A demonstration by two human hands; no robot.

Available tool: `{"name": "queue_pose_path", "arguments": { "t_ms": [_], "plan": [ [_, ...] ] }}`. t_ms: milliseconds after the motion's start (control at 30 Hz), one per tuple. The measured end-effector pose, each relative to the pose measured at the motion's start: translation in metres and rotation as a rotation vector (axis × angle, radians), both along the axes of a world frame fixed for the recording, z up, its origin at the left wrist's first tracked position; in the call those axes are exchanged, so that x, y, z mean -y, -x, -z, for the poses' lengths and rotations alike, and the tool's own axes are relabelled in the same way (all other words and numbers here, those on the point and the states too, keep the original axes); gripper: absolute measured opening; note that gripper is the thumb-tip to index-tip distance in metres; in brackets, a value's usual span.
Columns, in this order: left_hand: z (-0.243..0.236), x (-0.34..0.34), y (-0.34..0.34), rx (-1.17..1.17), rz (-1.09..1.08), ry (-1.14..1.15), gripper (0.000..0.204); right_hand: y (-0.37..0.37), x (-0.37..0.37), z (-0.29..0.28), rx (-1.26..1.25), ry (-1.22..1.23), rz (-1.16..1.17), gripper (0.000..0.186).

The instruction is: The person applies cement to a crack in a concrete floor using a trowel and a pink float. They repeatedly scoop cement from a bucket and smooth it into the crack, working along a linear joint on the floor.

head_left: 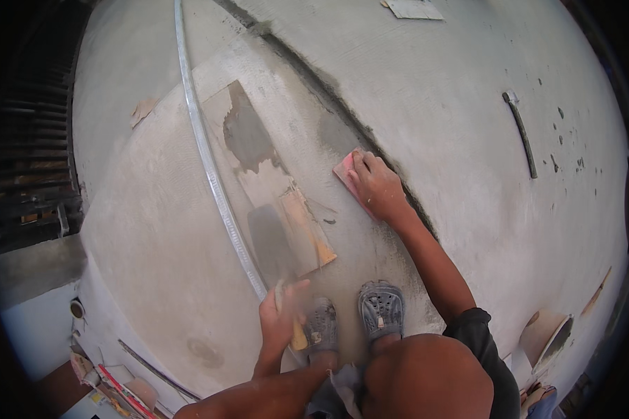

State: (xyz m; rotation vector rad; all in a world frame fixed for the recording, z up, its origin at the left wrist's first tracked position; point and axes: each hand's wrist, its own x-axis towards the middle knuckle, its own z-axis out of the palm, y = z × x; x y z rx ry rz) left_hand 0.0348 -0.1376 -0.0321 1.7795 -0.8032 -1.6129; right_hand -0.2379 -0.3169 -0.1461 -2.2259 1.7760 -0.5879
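Left of the dark mortar seam (370,150), a steel trowel (272,241) is gripped by its handle in the closed left hand (281,321), blade pointing away, while a pink float (347,174) is pressed flat against the seam under the right hand (377,185).

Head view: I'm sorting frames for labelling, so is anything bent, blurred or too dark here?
Head view: fisheye bends the long pale metal straightedge into an arc; corners fall black; the left hand on the steel trowel is motion-smeared; the right hand reads sharp in even daylight.
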Motion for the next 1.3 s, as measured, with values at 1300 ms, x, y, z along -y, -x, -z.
{"name": "queue_pose_path", "arguments": {
  "t_ms": [1300],
  "plan": [
    [0.038, -0.005, 0.005, -0.172, -0.127, 0.051, 0.051, -0.101, 0.172, -0.060, 0.466, -0.452, -0.400, 0.043]
  ]
}}
